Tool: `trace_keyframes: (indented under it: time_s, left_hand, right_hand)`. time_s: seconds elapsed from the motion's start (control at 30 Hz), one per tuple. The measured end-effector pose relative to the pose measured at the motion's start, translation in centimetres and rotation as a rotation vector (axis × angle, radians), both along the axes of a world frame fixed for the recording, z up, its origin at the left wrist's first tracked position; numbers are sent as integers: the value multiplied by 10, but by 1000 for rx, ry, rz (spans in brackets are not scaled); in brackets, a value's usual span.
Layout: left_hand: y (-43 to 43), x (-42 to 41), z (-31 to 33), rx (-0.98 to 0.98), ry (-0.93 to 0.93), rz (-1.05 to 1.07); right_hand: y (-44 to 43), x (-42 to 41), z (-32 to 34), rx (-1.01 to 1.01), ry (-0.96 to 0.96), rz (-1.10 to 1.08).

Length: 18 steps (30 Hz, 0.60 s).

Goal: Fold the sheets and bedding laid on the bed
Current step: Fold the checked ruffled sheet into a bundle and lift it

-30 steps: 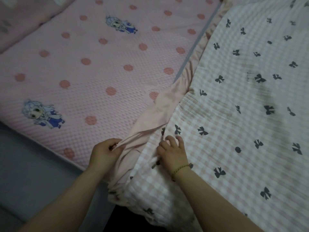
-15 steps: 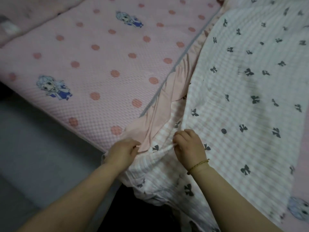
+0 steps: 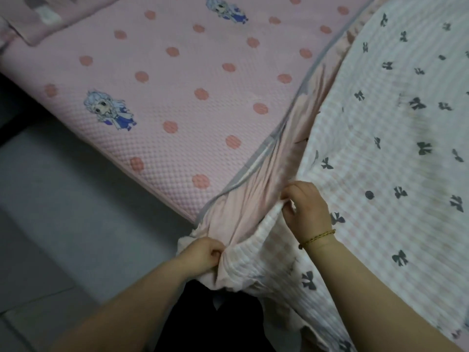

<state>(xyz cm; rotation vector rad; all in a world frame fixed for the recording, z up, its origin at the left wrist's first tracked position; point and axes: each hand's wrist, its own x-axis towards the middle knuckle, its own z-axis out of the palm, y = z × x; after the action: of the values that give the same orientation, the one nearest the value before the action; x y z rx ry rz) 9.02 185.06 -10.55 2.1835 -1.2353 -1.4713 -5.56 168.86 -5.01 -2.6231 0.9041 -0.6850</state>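
Left hand [image 3: 203, 252] clenched on the bunched corner of the bow-print blanket [image 3: 380, 148] at the bed's near edge; right hand [image 3: 305, 209] pinches its hem just beyond. Blanket covers the bed's right side, over the dotted pink mattress pad [image 3: 177, 85].

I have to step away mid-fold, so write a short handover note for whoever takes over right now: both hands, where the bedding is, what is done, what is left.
Left hand: shut on the near corner of the checked blanket, where it bunches over the bed edge.
Right hand: pinching the same blanket's edge a little farther up, where its plain pink underside shows.
The blanket is spread across the right of the bed, on the dotted pink sheet.
Done: corner and edge gathered.
Left: no fold visible yet; the sheet is still flat.
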Motion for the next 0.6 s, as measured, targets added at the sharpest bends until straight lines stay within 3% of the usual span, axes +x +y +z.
trace_keyframes:
  time_s: [0.03,0.1,0.17,0.2,0.23,0.3,0.4,0.53,0.6]
  left_hand:
    - [7,-6,-2,-8,67,64]
    - [11,-8,5,-94,239,513]
    - [4,3,14,-258,285,933]
    - [-1,9,23,-309,293,968]
    - [-8,15,34,-338,300,886]
    - [-21,14,41,-238,295,522]
    - [-32,-7,38,-42,103,158]
    - [-13,8,42,-116,16,435]
    - [1,30,45,-50,-8,538]
  right_hand:
    - [0,4,2,12,0,13]
    - [1,16,0,42,25,37]
    - [1,29,-3,73,56,46]
    - [1,35,-6,83,70,52]
    - [2,40,-9,80,83,51]
    - [5,46,-13,76,106,39]
    - [8,51,-11,78,109,23]
    - [16,56,-1,106,77,-2]
    - [27,65,3,234,192,-5]
